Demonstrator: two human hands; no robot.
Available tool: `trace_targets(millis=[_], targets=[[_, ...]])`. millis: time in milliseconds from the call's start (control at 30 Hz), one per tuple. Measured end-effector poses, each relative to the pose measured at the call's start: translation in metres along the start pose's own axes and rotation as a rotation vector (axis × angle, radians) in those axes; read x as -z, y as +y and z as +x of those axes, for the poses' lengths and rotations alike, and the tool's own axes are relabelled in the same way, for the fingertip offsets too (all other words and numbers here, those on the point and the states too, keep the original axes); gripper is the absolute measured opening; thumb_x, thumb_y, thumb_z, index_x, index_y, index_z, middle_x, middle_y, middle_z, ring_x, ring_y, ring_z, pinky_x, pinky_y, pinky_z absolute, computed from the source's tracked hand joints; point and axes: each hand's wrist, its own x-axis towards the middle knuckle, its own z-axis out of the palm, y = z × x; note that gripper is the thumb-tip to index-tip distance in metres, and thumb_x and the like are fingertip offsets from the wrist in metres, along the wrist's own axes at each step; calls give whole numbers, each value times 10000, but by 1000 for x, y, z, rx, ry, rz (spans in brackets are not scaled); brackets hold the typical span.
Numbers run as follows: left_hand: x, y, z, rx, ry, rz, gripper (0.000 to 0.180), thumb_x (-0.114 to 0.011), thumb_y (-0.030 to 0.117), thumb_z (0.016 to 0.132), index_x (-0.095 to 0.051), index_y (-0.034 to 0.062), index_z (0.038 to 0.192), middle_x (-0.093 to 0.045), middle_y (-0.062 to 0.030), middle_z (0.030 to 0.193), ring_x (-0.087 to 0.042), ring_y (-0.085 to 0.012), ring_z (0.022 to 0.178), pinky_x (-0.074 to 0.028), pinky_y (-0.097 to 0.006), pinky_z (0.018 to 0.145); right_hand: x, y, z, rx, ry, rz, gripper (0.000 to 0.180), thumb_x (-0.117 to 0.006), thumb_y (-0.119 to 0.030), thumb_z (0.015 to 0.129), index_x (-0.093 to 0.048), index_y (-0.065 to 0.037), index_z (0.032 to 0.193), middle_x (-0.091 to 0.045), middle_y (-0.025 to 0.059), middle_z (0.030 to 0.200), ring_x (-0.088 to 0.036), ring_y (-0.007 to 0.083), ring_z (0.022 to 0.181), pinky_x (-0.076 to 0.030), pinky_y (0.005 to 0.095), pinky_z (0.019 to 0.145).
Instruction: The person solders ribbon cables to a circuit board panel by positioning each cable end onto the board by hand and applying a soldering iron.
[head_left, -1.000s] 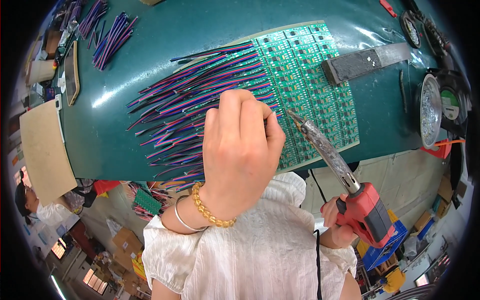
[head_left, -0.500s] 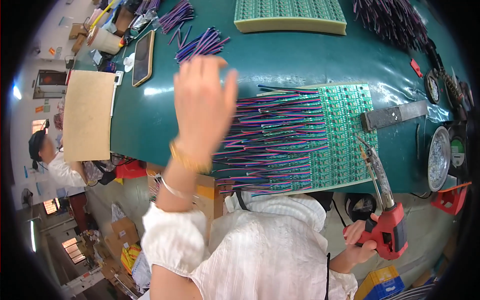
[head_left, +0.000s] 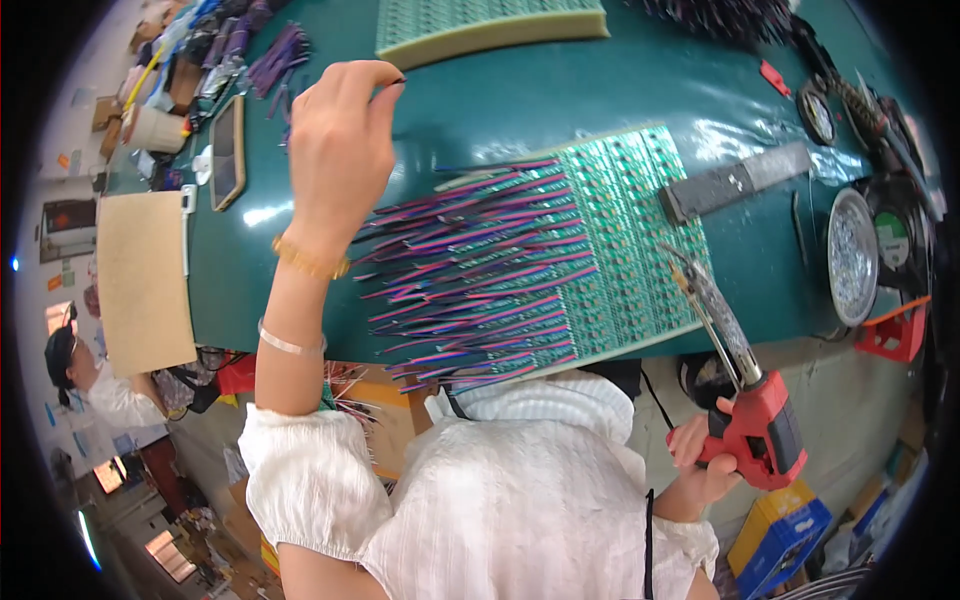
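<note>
One red soldering gun (head_left: 762, 420) is gripped by the right hand (head_left: 708, 480); the left hand (head_left: 340, 145) curls, its contents unclear.

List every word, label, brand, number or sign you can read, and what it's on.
None can be read clearly.
Green label at the right: too small and blurred.
Green circuit boards: any markings too small.
Soldering gun: any markings too small.
Blue-and-yellow box: too blurred.
</note>
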Motion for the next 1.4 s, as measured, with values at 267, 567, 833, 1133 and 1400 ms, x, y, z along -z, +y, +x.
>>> trace_targets(millis=[267, 567, 833, 1133, 1400], targets=[[41, 134, -42, 292, -234, -558, 139, -743, -53, 743, -634, 8, 805, -607, -106, 765, -591, -238, 616, -480, -313, 544, -3, -5, 4, -50, -26, 17, 821, -581, -623, 885, -423, 68, 1299, -472, 10, 504, -435, 136, 396, -381, 278, 420], [10, 148, -51, 347, -404, -474, 127, -716, 32, 757, -593, 23, 788, -543, -100, 896, -585, -269, 649, -468, -365, 565, 7, -8, -4, -60, -12, 12, 846, -597, -654, 859, -426, 57, 1285, -485, 3, 505, -443, 133, 384, -389, 278, 417], [9, 155, -47, 408, -453, -405, 97, -696, -5, 771, -607, 28, 791, -561, -75, 883, -540, -167, 721, -393, -278, 548, 43, 2, -17, -53, -229, -50, 906, -628, -703, 800, -439, 42, 1279, -510, -8, 525, -469, 133, 395, -393, 276, 431], [8, 153, -44, 398, -478, -400, 120, -696, -21, 752, -591, 30, 781, -545, -70, 853, -541, -180, 724, -399, -290, 539, 25, -31, -14, -563, -40, 67, 663, -891, -540, 573, -620, 14, 816, -671, 102, 784, -636, 159, 659, -508, 277, 620], [7, 155, -44, 398, -470, -389, 126, -695, -19, 742, -586, 34, 777, -545, -68, 850, -545, -181, 721, -409, -291, 541, 35, -26, -12, -454, -266, -105, 692, -835, -617, 611, -610, -7, 849, -623, 37, 728, -606, 141, 644, -466, 291, 597]])
